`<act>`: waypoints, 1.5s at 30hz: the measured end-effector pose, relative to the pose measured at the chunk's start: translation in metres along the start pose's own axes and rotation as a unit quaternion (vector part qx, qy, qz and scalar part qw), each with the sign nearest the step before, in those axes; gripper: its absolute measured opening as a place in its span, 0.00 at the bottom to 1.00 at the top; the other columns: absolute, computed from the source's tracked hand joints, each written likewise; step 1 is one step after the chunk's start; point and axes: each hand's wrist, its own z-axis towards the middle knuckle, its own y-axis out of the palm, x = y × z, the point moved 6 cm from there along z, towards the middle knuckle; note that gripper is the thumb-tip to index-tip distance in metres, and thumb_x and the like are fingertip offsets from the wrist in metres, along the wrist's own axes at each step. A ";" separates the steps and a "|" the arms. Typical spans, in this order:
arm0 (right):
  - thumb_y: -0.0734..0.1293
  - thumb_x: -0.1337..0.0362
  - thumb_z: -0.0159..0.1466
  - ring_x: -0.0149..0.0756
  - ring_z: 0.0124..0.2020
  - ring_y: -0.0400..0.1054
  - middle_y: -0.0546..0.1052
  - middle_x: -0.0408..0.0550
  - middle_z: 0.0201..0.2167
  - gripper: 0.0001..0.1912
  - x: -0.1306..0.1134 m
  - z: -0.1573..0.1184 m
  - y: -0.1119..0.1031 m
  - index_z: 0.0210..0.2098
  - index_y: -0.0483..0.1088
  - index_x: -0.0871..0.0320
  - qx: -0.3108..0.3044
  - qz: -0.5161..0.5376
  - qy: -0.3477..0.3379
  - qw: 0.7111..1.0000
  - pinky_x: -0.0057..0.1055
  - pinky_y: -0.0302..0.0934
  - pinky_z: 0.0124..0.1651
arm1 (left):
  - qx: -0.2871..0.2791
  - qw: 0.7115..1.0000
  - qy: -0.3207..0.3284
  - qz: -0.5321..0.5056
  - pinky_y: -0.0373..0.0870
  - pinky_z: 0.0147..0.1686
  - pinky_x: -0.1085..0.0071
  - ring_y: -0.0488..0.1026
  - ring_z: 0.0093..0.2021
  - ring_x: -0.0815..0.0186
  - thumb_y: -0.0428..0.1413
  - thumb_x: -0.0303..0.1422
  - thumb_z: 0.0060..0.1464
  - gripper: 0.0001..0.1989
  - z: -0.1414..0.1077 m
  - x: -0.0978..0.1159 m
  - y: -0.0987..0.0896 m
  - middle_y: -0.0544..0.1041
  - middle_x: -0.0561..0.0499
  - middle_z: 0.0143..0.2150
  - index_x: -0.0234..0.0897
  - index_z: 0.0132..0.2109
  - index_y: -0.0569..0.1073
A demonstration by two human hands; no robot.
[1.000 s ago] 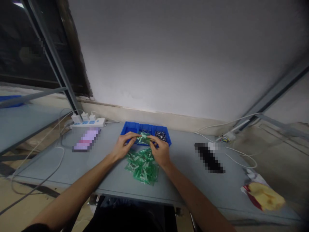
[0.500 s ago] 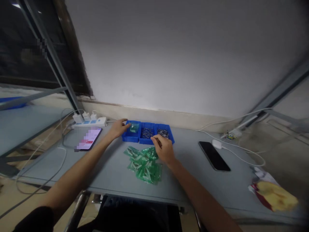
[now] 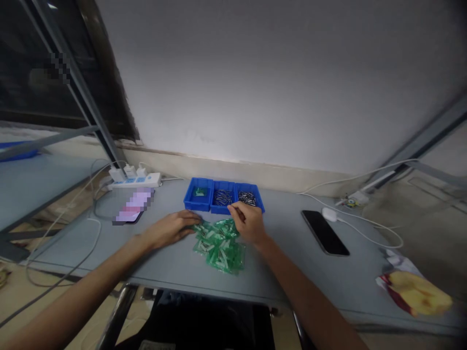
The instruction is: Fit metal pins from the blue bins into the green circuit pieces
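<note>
From my end, I judge the step in hand to be taking up one of the green bags [image 3: 222, 250], which calls for a fingertip pinch. They lie mid-tabletop [image 3: 282, 223], between its front edge and the blue bins [image 3: 196, 204] near its back edge. My left hand [image 3: 175, 229] reaches their left side, grip unclear; my right hand [image 3: 250, 222], fingers curled together beyond their right side, hides any contents

Both forearms [image 3: 113, 273] extend toward the blue tray row [image 3: 221, 210]: left grip [image 3: 177, 227], palm down, fingers loosely extended, before its left end; right grip [image 3: 250, 222], fingers curled toward thumb, at its right front.
</note>
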 end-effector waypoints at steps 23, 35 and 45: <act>0.67 0.66 0.68 0.32 0.37 0.69 0.73 0.50 0.44 0.08 0.009 -0.002 -0.004 0.44 0.77 0.51 0.052 -0.125 -0.139 0.981 0.29 0.66 0.39 | 0.274 0.827 -0.121 -0.475 0.77 0.34 0.70 0.78 0.31 0.65 0.61 0.46 0.57 0.20 0.078 0.001 -0.001 0.78 0.51 0.32 0.35 0.46 0.71; 0.68 0.62 0.66 0.33 0.31 0.74 0.80 0.46 0.33 0.06 0.013 -0.001 0.012 0.42 0.74 0.56 0.004 0.133 0.062 0.989 0.29 0.68 0.34 | 0.295 0.932 -0.049 -0.204 0.72 0.41 0.67 0.74 0.43 0.62 0.57 0.42 0.63 0.12 0.049 0.011 -0.014 0.78 0.46 0.43 0.37 0.42 0.77; 0.62 0.68 0.69 0.30 0.28 0.71 0.80 0.46 0.33 0.12 -0.005 -0.003 0.005 0.47 0.77 0.56 -0.005 0.036 -0.038 0.999 0.28 0.66 0.37 | 0.337 0.885 -0.118 -0.298 0.69 0.35 0.71 0.71 0.34 0.66 0.55 0.42 0.64 0.13 0.046 -0.002 -0.001 0.77 0.48 0.40 0.36 0.44 0.76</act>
